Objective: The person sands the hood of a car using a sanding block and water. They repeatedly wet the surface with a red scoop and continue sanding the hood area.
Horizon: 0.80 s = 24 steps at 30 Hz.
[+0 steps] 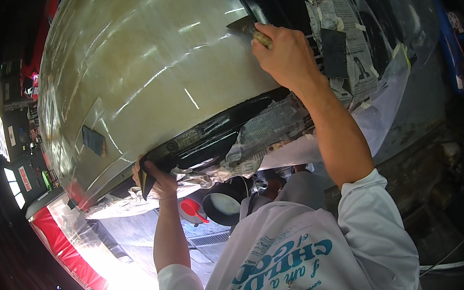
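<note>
The right hand (284, 53) is gripping the handle of a scraper (246, 26), pressing its blade against the pale, putty-coated car panel (143, 69); the left hand (153, 180) is curling around a dark flat tool (146, 183) at the panel's lower edge; newspaper masking (337, 12) is covering the black area beside it.

We are in a car body repair workshop: a filler-coated car panel (143, 69) fills the view, its windows masked with taped newspaper (338, 24) and plastic sheeting (392, 98), above a stained concrete floor (415, 141).
</note>
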Available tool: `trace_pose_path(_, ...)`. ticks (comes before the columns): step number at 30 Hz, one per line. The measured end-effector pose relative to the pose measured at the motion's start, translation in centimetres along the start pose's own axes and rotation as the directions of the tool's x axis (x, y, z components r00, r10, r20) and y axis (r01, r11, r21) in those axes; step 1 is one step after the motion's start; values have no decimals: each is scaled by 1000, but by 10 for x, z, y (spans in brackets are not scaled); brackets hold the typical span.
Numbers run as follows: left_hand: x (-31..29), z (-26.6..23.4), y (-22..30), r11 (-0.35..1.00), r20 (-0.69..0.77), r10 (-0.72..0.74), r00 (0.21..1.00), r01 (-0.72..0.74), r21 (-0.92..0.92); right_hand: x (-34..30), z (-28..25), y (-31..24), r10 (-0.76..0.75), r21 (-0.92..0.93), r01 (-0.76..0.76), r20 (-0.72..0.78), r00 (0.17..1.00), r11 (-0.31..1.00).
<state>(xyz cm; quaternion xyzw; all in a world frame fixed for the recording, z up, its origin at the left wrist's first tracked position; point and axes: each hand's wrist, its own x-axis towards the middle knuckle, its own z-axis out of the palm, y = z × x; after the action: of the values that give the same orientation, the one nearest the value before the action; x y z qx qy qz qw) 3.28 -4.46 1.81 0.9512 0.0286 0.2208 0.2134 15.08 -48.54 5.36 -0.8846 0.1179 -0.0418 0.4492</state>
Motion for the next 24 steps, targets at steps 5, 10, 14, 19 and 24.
trace_pose_path(5,-1,-1,-2,990,18,120,993,-121,77,2,1,7,-30,16,30,-15,999,999)
trace_pose_path(10,-5,3,-14,995,36,-62,997,65,-70,-4,7,13,-62,-2,62,-1,998,998)
trace_pose_path(14,-2,-1,-3,997,21,-61,998,62,-36,-4,6,15,-61,-2,61,-11,998,998)
trace_pose_path(19,-1,3,-5,999,3,-31,999,31,-11,9,7,14,-81,10,81,-27,996,997)
trace_pose_path(24,3,-3,5,993,31,77,997,-79,87,7,5,15,-61,36,62,-15,998,997)
